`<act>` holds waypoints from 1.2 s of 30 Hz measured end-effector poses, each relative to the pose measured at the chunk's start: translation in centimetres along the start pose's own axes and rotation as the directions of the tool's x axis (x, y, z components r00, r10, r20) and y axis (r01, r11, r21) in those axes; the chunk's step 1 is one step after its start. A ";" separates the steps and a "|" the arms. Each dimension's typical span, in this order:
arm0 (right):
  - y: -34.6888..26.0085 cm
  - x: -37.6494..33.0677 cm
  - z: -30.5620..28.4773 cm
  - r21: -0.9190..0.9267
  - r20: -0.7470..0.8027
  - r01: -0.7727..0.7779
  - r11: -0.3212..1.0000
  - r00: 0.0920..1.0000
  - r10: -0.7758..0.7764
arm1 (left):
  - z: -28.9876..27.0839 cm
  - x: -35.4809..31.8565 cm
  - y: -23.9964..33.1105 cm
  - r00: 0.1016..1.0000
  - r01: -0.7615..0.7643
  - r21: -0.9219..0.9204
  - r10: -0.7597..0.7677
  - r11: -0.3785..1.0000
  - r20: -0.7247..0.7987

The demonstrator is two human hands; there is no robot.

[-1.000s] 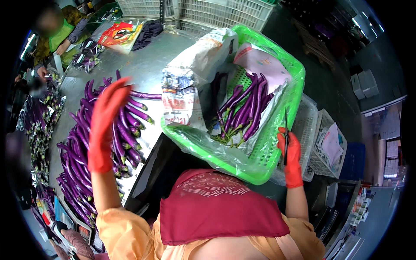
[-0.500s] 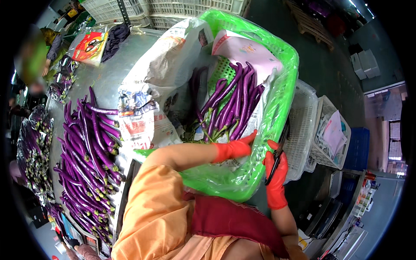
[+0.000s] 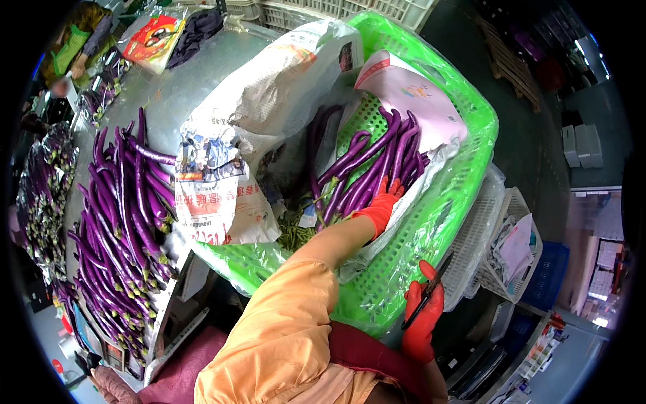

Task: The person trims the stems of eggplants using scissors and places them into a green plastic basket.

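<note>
Long purple eggplants lie in a green plastic basket lined with clear film, newspaper and paper. My left hand, in a red glove, rests on the near right part of these eggplants, fingers spread over them. Outside the basket's near right corner, my right hand, also red-gloved, grips black-handled scissors pointing up and away. White printed newspaper covers the basket's left side, and a pink-white sheet stands at its far wall. Cut green stems lie at the basket's near left.
A big heap of eggplants covers the metal table on the left. Beyond are a red-yellow package and dark cloth. White crates and a blue crate stand right. Another person is at far left.
My left hand has moved from the basket's near right side forward onto the eggplants. My right hand still holds the scissors, lower in view. The whole view has shifted somewhat.
</note>
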State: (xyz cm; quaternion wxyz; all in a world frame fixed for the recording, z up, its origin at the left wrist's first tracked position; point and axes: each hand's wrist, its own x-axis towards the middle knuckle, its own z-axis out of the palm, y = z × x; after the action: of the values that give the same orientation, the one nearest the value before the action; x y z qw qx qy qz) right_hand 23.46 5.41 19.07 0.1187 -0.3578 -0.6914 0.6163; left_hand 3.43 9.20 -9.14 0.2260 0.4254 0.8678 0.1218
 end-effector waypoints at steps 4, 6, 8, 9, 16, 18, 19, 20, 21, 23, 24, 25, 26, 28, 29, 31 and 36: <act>-0.3 0.2 -0.2 -0.077 0.003 -0.038 0.996 0.999 0.038 | -2.1 -0.7 1.3 0.995 -0.094 0.234 0.084 0.968 0.049; 0.0 0.1 -0.6 -0.127 0.032 -0.018 0.992 0.999 0.022 | -5.1 -3.5 1.9 1.000 0.028 0.363 -0.030 0.931 0.001; -0.3 0.3 -0.4 -0.211 0.061 0.044 0.976 0.998 -0.032 | -3.1 -3.7 -0.8 1.000 -0.018 0.456 0.019 0.890 0.003; -0.4 0.3 -0.2 -0.254 0.070 0.076 0.964 0.996 -0.060 | -3.5 -4.4 -1.8 1.000 -0.018 0.447 0.017 0.894 0.006; 0.0 0.0 0.4 -0.312 0.122 0.192 0.930 0.979 -0.161 | -2.6 -5.6 -11.9 0.969 0.168 0.013 -0.162 0.986 -0.185; 0.4 0.2 0.3 -0.318 0.137 0.246 0.915 0.967 -0.213 | -4.5 -5.6 -10.0 0.952 0.272 -0.165 -0.291 0.948 -0.098; 0.3 0.3 0.5 -0.316 0.139 0.278 0.907 0.959 -0.246 | -7.4 -6.3 -8.0 0.961 0.240 -0.198 -0.261 0.950 -0.087; 0.2 0.4 0.4 -0.312 0.129 0.308 0.899 0.951 -0.281 | -11.5 -7.5 -5.3 0.972 0.200 -0.224 -0.222 0.954 -0.078; 0.2 0.5 0.2 -0.357 0.144 0.348 0.867 0.938 -0.317 | -12.5 -9.0 -3.0 0.879 0.033 -0.550 -0.286 0.835 -0.381; 0.2 0.7 0.1 -0.442 0.188 0.430 0.787 0.903 -0.388 | -10.1 -10.5 -0.8 0.898 -0.241 -0.625 -0.074 0.743 -0.435; 0.4 0.9 0.2 -0.431 0.189 0.471 0.770 0.881 -0.433 | -7.4 -10.7 -0.7 0.994 -0.106 -0.770 0.043 0.630 -0.102; 0.7 1.1 0.4 -0.421 0.193 0.513 0.749 0.857 -0.478 | -2.9 -10.9 -0.8 0.922 -0.357 -0.359 0.265 0.862 -0.281; 0.9 1.3 0.6 -0.406 0.197 0.552 0.728 0.831 -0.521 | 1.6 -10.5 -1.3 0.955 -0.294 -0.188 0.279 0.937 -0.101; 0.0 0.8 0.8 -0.464 0.205 0.479 0.745 0.877 -0.435 | 8.6 -8.1 -1.3 0.987 -0.153 0.337 0.161 0.929 0.005; -0.4 0.9 0.8 -0.489 0.217 0.450 0.747 0.892 -0.396 | 9.7 -7.2 -1.1 0.998 -0.069 0.389 0.066 0.919 0.020; -0.1 1.0 0.5 -0.495 0.203 0.448 0.745 0.893 -0.401 | 4.7 -7.5 0.7 0.987 0.142 -0.339 -0.109 0.930 0.115; 0.0 1.2 0.3 -0.470 0.195 0.477 0.743 0.877 -0.439 | -8.8 -11.6 -1.0 0.965 -0.009 0.045 0.021 0.999 -0.260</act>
State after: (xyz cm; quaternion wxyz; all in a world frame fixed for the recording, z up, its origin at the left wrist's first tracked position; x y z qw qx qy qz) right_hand 22.49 5.95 18.68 0.1439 -0.1730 -0.8981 0.3778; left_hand 4.58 -0.77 1.48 0.0999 0.4170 0.8892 0.1594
